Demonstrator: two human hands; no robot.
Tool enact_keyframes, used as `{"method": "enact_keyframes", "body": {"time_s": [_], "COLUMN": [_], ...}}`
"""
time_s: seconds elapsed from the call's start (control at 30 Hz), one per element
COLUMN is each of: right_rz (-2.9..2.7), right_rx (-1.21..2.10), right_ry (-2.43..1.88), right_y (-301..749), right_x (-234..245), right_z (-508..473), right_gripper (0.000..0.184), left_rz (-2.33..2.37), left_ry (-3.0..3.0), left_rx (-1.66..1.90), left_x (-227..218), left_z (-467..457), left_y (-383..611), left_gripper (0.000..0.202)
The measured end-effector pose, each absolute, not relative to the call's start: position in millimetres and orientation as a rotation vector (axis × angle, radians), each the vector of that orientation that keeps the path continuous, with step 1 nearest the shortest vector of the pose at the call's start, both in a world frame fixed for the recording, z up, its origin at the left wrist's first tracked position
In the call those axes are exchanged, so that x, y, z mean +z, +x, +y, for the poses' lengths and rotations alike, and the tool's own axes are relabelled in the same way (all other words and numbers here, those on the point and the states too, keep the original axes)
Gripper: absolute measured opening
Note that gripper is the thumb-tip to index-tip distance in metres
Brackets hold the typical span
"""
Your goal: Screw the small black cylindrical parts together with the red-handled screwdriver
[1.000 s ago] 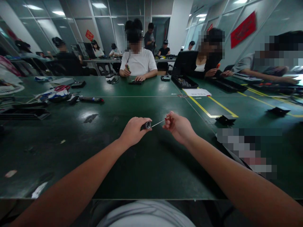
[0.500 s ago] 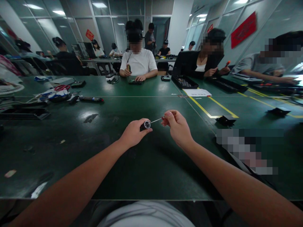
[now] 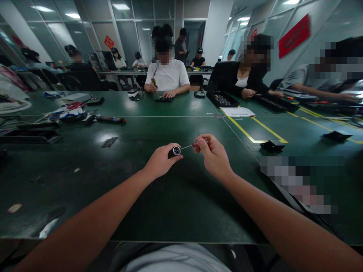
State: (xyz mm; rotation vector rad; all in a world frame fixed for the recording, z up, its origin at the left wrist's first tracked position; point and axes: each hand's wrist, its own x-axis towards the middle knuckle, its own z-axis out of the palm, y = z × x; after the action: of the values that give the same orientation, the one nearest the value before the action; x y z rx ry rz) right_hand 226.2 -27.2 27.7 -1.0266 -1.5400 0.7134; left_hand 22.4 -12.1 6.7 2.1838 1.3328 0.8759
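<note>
Over the green table (image 3: 170, 196), my left hand (image 3: 160, 162) is closed round a small black cylinder (image 3: 174, 151) whose silver-rimmed round end faces me. My right hand (image 3: 214, 156) pinches the reddish handle of a thin screwdriver (image 3: 195, 144). Its slim metal shaft runs left, and the tip meets the cylinder's end. The two hands are a few centimetres apart, above the middle of the table.
Tools, red scissors (image 3: 75, 105) and dark trays lie at the left. A black parts tray (image 3: 221, 99) and a paper sheet (image 3: 237, 111) lie across the table, where several people sit working. Yellow tape lines (image 3: 255, 130) and a small black part (image 3: 272, 146) are at right.
My right hand has moved closer to the left hand, so less of the screwdriver shaft shows between them. The left hand has kept its hold on the cylinder.
</note>
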Motion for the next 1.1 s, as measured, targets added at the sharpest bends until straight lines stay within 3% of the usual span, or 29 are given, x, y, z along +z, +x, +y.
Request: {"method": "enact_keyframes", "body": {"time_s": [0.17, 0.4, 0.57, 0.83, 1.0, 1.1], "right_rz": [-1.569, -1.700, -1.763, -1.761, -1.743, -1.740], "right_rx": [0.602, 0.538, 0.485, 0.490, 0.514, 0.498], "right_ry": [-1.116, -1.107, -1.186, -1.089, -1.164, -1.168], "right_y": [226.2, 226.5, 229.0, 227.0, 227.8, 227.6], "right_x": [29.9, 31.5, 37.5, 33.3, 34.2, 33.7], "right_z": [-34.7, -40.1, -37.9, -37.6, -37.3, -36.5], "right_gripper": [0.040, 0.022, 0.034, 0.013, 0.034, 0.025], "left_rz": [1.307, 1.328, 1.321, 1.344, 1.351, 1.344], "left_ry": [2.191, 2.161, 2.171, 2.152, 2.153, 2.161], "left_rx": [0.848, 0.895, 0.870, 0.865, 0.884, 0.875], "left_x": [5.9, 4.7, 4.6, 7.4, 5.4, 4.4], "left_z": [-12.5, -12.5, -12.9, -13.8, -12.6, -12.3], "left_y": [22.2, 19.9, 19.9, 21.6, 21.0, 20.3], "left_gripper": [0.028, 0.029, 0.028, 0.027, 0.028, 0.027]}}
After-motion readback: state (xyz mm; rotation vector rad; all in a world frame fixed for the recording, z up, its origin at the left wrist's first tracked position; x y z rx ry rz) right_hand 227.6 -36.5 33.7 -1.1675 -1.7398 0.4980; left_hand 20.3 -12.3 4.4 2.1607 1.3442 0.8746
